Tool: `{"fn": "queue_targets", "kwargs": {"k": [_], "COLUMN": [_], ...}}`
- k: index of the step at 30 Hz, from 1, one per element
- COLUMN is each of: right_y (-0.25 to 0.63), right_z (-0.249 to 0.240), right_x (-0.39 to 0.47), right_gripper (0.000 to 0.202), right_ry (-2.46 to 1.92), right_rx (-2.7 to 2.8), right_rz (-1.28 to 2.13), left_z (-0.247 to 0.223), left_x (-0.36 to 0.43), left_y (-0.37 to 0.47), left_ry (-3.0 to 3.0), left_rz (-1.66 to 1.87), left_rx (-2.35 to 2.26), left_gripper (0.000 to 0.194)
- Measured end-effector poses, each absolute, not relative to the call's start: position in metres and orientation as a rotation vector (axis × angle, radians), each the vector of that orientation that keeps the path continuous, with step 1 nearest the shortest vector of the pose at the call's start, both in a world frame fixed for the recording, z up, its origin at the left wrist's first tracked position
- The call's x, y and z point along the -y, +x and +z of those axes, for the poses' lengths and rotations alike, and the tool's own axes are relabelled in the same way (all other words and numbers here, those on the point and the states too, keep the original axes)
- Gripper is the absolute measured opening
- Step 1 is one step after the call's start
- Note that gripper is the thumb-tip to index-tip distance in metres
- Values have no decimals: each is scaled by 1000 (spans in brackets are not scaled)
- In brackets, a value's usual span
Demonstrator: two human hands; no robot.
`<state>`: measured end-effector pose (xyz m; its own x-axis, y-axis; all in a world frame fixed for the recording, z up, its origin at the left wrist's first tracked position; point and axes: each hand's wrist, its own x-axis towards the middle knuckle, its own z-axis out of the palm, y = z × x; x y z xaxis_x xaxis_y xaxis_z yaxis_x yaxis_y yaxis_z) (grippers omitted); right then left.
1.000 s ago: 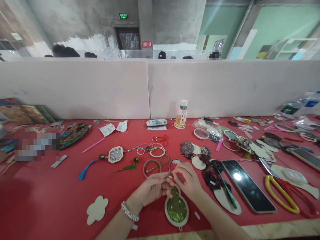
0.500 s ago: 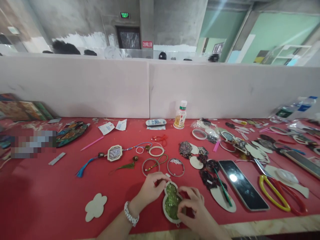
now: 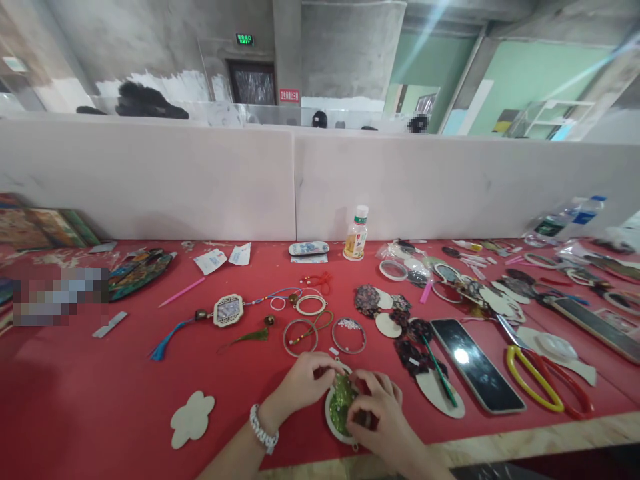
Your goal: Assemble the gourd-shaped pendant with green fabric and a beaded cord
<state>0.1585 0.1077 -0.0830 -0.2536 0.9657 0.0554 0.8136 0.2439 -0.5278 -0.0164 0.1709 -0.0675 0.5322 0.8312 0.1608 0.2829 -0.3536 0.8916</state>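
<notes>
A gourd-shaped pale frame (image 3: pixel 329 421) lies on the red table near its front edge. Green glittery fabric (image 3: pixel 340 403) fills its inside. My left hand (image 3: pixel 307 379), with a white beaded bracelet (image 3: pixel 263 430) at the wrist, has closed thumb and fingers on the fabric at the upper left of the frame. From the right, my right hand (image 3: pixel 381 410) pinches at the fabric's right edge, its fingertips curled over it. Both hands hide the top and right side of the gourd shape. Just beyond it is a clear ring of small white beads (image 3: pixel 350 333).
Right of my hands lie a green stick (image 3: pixel 440 371), a phone (image 3: pixel 477 365) and scissors (image 3: pixel 535 380). A pale flower-shaped piece (image 3: pixel 193 419) is to the left. Behind are a tasselled pendant (image 3: pixel 229 311), a bottle (image 3: pixel 356 233) and a white partition (image 3: pixel 200 180).
My right hand has shifted slightly left and up over the gourd shape, and more of its upper part is covered. The whole view has turned a little to the right.
</notes>
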Motion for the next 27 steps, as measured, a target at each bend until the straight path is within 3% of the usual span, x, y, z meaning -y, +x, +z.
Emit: {"fn": "queue_targets", "kwargs": {"k": [4,8,19,27], "right_y": [152,147,160,153], "right_z": [-75,-74,-59,-69], "right_x": [-108,-109,-113,-109], "right_gripper": [9,22,33,29], "right_ry": [-1816,-1901,-1764,-1777], "right_rx": [2126,2050,2026,2068], "right_rz": [631,643,958,761], "left_z": [-68,-70,-75,-76], "left_x": [-172,-172,-175,-174], "left_y": [-17,-17,-18,-19], "left_ry": [1896,1899,1885,1916], "left_rz": [777,787,784,780], "left_rx": [-902,-904,-918,-935], "left_gripper": [28,27,28,28]}}
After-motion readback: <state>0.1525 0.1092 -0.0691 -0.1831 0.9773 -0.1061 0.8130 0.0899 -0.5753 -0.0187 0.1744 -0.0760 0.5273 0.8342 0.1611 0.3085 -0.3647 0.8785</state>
